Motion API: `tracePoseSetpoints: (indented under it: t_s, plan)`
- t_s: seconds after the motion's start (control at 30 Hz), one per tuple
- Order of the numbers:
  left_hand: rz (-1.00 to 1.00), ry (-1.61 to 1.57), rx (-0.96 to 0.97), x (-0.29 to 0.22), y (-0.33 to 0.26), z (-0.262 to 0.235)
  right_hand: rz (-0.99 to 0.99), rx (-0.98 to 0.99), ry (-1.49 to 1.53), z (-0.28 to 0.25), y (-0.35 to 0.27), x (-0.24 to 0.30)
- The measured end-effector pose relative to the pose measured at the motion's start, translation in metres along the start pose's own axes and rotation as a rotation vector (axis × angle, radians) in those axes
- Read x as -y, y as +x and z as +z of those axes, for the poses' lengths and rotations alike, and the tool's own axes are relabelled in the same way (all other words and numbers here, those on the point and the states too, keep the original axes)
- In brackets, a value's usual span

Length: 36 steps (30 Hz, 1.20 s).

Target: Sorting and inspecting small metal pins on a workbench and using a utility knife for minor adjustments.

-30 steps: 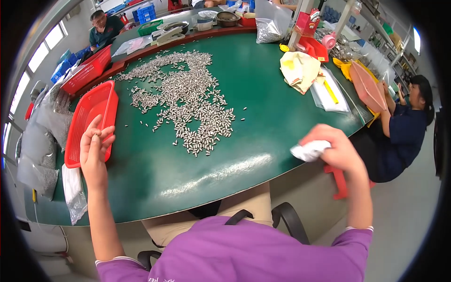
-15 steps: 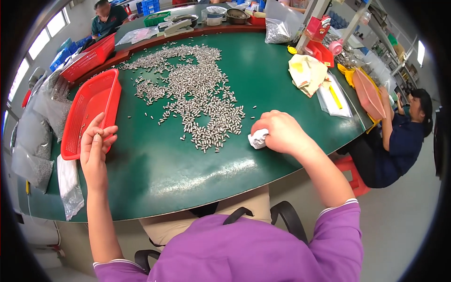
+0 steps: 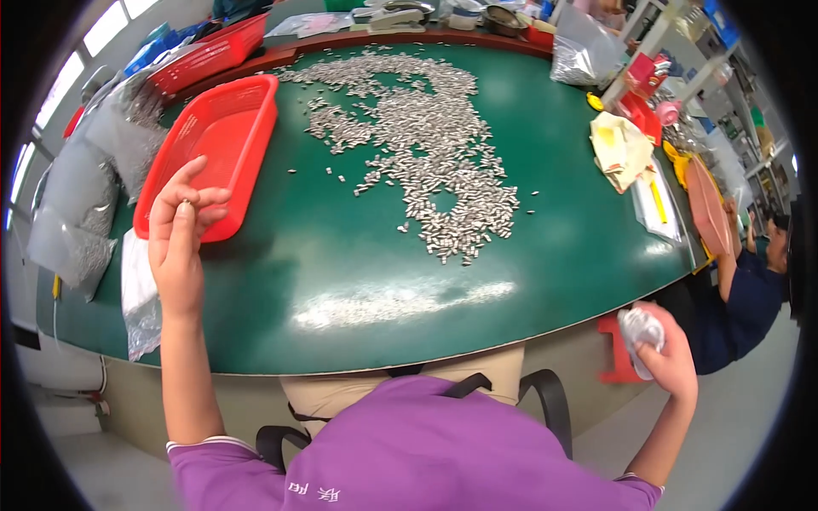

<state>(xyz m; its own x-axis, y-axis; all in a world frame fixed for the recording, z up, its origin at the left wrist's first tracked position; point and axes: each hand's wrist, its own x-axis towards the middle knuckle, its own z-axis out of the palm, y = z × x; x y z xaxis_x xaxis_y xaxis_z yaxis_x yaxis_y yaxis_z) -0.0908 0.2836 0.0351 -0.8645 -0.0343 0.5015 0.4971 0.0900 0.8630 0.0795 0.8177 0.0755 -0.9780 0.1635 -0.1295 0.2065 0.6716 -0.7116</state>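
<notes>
A small metal piece (image 3: 185, 203) sits pinched between the thumb and fingertips of the left hand (image 3: 179, 243), held up just over the near rim of the red tray (image 3: 223, 128); it is too small to tell which way its long axis runs. The tray lies directly beyond that hand, on the left part of the green table (image 3: 341, 281). The right hand (image 3: 669, 353) is off the table's near right edge, closed around a crumpled white cloth (image 3: 641, 334), well apart from the tray and from the left hand, so the left hand is by far the nearer to the tray. A broad scatter of like metal pieces (image 3: 417, 145) spreads over the table's middle, to the right of the tray, with bare green surface between it and the person. Clear plastic bags (image 3: 141, 289) hang at the table's left edge beneath the left hand. Nothing stands between the pinched piece and the tray. At far right a seated person in dark blue (image 3: 750, 285) works near an orange tray (image 3: 707, 209).
</notes>
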Motion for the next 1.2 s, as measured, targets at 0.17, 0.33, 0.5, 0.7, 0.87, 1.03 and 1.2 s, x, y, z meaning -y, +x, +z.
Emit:
tracePoseSetpoints:
  t_s: [0.17, 0.33, 0.5, 0.7, 0.87, 1.03, 1.2]
  plan:
    - [0.091, 0.084, -0.041, -0.014, -0.02, -0.02, -0.705, 0.081, -0.39, 0.147, 0.045, 0.101]
    - [0.144, 0.184, -0.12, -0.038, -0.049, -0.057, -0.935, 0.375, -0.475, 0.213, 0.065, 0.114]
    - [0.15, 0.157, -0.266, -0.058, -0.066, -0.089, -0.89, 0.166, -0.301, 0.303, 0.098, 0.191]
    - [0.224, 0.025, -0.115, -0.063, -0.033, -0.055, -1.057, 0.321, -0.092, 0.401, 0.057, 0.248]
    - [0.282, 0.099, -0.042, -0.076, -0.022, -0.052, -0.955, 0.445, -0.072, 0.362, 0.045, 0.226]
    - [0.182, 0.168, -0.145, -0.06, -0.053, -0.081, -0.764, 0.209, -0.307, 0.26, 0.056, 0.147]
    - [0.055, 0.046, -0.01, -0.039, -0.058, -0.056, -0.462, -0.214, -0.535, 0.165, 0.072, 0.06]
